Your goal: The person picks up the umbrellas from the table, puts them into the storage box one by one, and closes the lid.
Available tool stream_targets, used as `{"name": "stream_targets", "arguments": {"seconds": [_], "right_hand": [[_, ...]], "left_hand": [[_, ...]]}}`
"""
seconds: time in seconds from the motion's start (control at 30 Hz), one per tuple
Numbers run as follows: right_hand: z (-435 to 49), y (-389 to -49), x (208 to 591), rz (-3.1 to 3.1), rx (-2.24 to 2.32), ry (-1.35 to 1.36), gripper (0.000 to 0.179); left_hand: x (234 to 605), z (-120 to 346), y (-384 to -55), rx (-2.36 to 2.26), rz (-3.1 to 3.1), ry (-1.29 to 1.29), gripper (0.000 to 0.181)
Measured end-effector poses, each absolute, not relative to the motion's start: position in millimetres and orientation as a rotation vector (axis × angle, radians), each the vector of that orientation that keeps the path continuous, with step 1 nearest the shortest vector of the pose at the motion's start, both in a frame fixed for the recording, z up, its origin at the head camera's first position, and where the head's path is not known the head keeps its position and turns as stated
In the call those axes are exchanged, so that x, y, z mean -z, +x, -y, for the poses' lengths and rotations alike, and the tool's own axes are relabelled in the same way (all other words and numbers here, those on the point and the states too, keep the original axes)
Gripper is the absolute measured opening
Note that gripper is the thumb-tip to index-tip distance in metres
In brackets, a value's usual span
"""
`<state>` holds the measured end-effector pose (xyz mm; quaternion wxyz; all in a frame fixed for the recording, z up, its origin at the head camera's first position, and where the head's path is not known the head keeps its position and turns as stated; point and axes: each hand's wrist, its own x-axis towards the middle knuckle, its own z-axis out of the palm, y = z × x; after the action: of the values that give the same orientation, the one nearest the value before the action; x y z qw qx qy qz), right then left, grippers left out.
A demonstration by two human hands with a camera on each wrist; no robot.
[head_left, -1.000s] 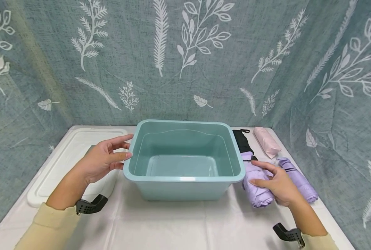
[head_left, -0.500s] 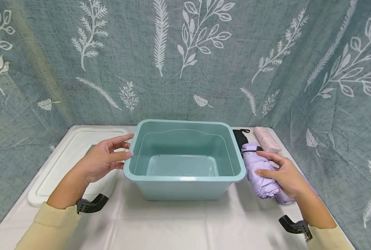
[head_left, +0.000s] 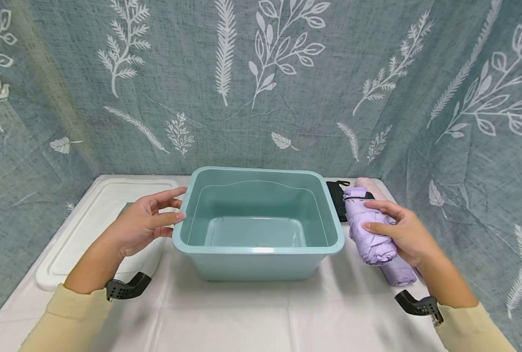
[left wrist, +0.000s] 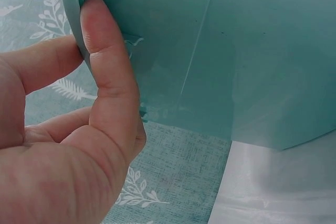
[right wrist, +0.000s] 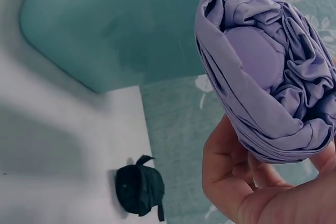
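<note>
My right hand grips a folded lilac umbrella with a black strap near its far end. The thumb lies along its near side and the fingers reach over the top. Its bunched cloth end faces the camera in the right wrist view. The umbrella is held beside the right wall of a teal plastic tub. On the tub's left side, my left hand rests fingertips and thumb against the rim, its fingers extended. Nothing lies inside the tub.
A second lilac roll lies on the white table under the right hand, partly hidden. Behind the held umbrella are a black folded item with a loop and a pink roll. A white lid lies at the left.
The right hand has lifted the lilac umbrella up and away from me, slightly to the right, so that it now overlaps the pink roll. The left hand and the tub have stayed in place.
</note>
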<state>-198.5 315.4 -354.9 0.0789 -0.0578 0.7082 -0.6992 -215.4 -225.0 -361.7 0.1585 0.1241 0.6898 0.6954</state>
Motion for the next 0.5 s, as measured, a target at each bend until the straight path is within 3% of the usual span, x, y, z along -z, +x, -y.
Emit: {"name": "stream_targets", "arguments": {"seconds": [0.5], "right_hand": [[-304.0, -211.1, 330.7, -2.064, 2.094, -0.112, 0.038]], "left_hand": [[361.7, 225.3, -215.2, -1.988, -1.976, 0.346, 0.077]]}}
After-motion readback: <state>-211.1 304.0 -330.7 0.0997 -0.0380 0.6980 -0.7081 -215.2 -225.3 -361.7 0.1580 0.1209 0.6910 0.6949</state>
